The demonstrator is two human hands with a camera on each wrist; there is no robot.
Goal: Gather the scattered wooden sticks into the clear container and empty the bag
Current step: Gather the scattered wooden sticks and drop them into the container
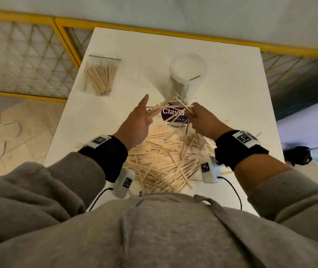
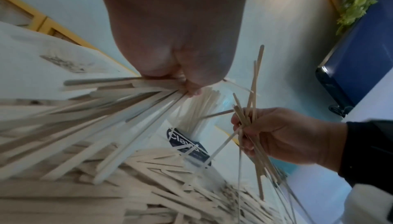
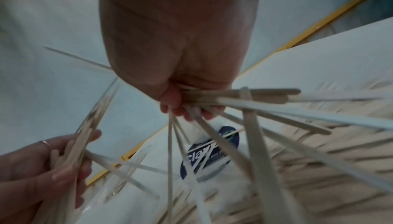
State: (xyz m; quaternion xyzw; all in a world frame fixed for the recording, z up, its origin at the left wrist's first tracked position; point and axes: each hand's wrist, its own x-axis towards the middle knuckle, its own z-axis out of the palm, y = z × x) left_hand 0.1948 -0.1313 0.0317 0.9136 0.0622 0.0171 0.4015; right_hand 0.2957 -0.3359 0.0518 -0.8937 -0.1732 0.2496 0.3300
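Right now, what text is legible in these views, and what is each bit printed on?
"Claya": white letters on the dark round label at the base of the clear container; sticks cross it, so the last letter is uncertain.
Smaller line under it: only "you go" partly shows, the rest is blurred.
Square black-and-white marker codes on the wrist bands: patterns only, no words.
The bag of sticks shows no print.

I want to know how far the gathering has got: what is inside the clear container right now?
One stick leans at the clear container rim. The left wrist view shows pale upright sticks through its wall. Held sticks and the purple label cover its lower part, so no count.
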